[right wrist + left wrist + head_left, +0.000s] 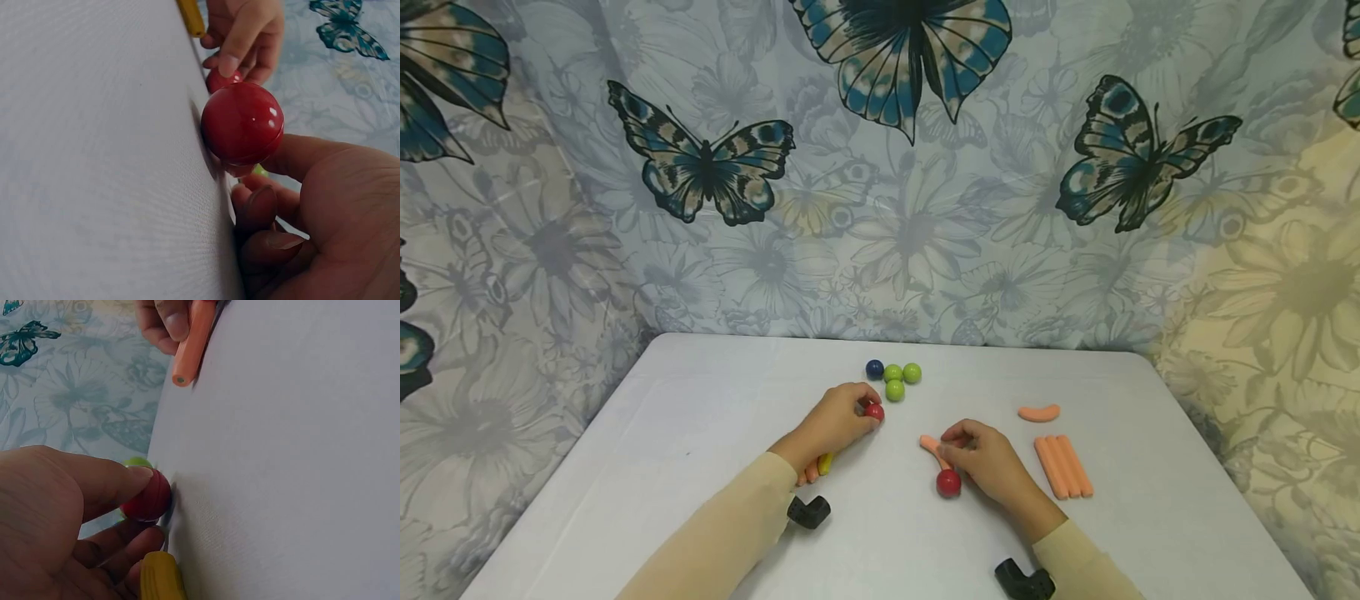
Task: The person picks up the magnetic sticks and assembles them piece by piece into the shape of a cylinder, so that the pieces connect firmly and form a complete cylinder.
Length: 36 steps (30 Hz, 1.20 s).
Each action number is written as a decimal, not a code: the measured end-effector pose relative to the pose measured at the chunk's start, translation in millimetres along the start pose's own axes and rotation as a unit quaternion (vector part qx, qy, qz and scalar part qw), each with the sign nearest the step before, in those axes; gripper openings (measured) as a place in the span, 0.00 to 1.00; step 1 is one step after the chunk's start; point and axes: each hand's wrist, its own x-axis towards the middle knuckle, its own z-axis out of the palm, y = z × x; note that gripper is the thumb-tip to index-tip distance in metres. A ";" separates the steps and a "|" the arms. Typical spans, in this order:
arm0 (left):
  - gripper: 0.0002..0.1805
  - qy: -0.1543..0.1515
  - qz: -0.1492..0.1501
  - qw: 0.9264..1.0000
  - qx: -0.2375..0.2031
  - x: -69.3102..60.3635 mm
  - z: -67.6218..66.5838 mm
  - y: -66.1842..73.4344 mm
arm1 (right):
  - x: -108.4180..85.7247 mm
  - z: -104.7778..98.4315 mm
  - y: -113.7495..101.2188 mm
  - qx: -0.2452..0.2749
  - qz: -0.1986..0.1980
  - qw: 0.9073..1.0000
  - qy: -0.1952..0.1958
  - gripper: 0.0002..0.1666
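With thumb and fingers my left hand holds a small red ball low at the white table, as the left wrist view also shows. Part of a yellow stick and some orange sticks lie beneath that wrist, partly hidden. To the right, my right hand pinches an orange curved stick between thumb and fingers. A second red ball is at the near end of this stick; whether it is attached cannot be told.
Beyond the left hand sit three green balls and a dark blue ball. Right of the right hand lie a short curved orange piece and a row of straight orange sticks. Butterfly-patterned cloth hangs behind the table.
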 end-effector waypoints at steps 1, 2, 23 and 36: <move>0.14 -0.003 0.000 1.000 0.003 -2.4 1.2 1.6 | -0.1 0.1 0.3 -0.004 -0.001 1.000 0.002 0.10; 0.13 -0.006 0.000 1.000 0.006 -5.0 2.8 3.5 | -0.3 0.2 0.6 -0.008 -0.002 1.000 0.003 0.10; 0.11 0.050 0.066 0.993 0.079 -30.5 39.4 16.0 | -2.2 1.9 3.8 -0.010 -0.028 0.999 -0.030 0.07; 0.13 0.067 0.090 0.989 0.098 -35.3 44.9 19.4 | -3.9 2.3 -1.7 -0.043 -0.036 0.998 -0.021 0.09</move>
